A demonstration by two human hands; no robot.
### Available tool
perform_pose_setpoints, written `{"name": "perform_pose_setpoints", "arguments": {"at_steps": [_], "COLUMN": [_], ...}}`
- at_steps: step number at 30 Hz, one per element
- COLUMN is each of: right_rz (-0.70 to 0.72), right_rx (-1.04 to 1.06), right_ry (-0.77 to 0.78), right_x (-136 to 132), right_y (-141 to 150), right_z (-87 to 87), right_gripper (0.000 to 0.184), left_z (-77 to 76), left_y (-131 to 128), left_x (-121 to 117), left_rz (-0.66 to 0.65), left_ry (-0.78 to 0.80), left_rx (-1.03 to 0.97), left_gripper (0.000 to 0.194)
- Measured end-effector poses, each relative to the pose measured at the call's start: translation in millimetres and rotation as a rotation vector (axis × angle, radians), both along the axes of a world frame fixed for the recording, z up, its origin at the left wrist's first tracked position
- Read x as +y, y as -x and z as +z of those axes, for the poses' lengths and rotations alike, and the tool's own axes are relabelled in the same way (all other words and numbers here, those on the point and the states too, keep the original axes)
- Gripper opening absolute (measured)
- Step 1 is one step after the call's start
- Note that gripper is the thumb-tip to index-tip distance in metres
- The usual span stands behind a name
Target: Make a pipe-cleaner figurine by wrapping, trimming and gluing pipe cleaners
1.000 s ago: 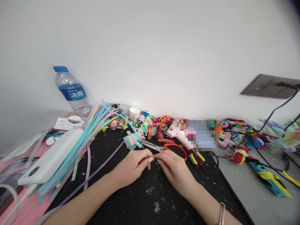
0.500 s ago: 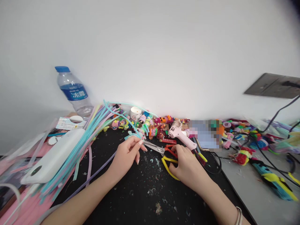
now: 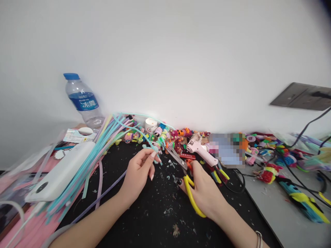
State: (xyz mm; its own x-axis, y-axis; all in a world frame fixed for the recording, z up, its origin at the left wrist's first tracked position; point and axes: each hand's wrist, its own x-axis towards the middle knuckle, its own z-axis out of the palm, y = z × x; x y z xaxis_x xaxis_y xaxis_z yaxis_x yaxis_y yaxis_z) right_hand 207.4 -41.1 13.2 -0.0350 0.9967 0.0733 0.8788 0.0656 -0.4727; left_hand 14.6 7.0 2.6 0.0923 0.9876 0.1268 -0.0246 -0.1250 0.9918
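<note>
My left hand [image 3: 141,168] pinches a light-blue pipe cleaner [image 3: 139,131] between thumb and fingers. Its long tail arches up and back toward the left bundle, and a short end sticks out past my fingertips. In my right hand [image 3: 204,189] is a pair of scissors [image 3: 192,198] with yellow and red-orange handles. The narrow metal blades point up and left, to the right of the pinched pipe cleaner and apart from it. Behind the blade tips lie small colourful fuzzy figures [image 3: 178,144].
A bundle of pastel pipe cleaners [image 3: 85,165] and a white power bank [image 3: 60,172] lie left. A water bottle [image 3: 84,100] leans on the wall. A pink glue gun [image 3: 203,151], a blurred phone screen [image 3: 224,151] and cables lie right. Scraps dot the black mat [image 3: 160,220].
The scissors have swung away from my left fingers, their blades now angled more steeply upward. My right hand has turned and shifted slightly down. My left hand keeps its pinch.
</note>
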Motion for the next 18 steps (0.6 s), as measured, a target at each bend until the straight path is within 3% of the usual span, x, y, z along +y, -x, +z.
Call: {"name": "perform_pose_setpoints", "arguments": {"at_steps": [10, 18], "right_rz": [0.047, 0.045], "right_rx": [-0.104, -0.043], "right_ry": [-0.009, 0.057], "right_x": [-5.0, -7.6], "right_y": [15.9, 18.7], "right_z": [-1.8, 1.9], "right_gripper": [0.023, 0.024], "left_z": [0.2, 4.4], "left_y": [-5.5, -6.4], "left_x": [-10.9, -13.8], "left_rz": [-0.004, 0.011], "left_ry": [0.005, -0.014], "left_rx": [-0.001, 0.025], "left_gripper": [0.02, 0.02]}}
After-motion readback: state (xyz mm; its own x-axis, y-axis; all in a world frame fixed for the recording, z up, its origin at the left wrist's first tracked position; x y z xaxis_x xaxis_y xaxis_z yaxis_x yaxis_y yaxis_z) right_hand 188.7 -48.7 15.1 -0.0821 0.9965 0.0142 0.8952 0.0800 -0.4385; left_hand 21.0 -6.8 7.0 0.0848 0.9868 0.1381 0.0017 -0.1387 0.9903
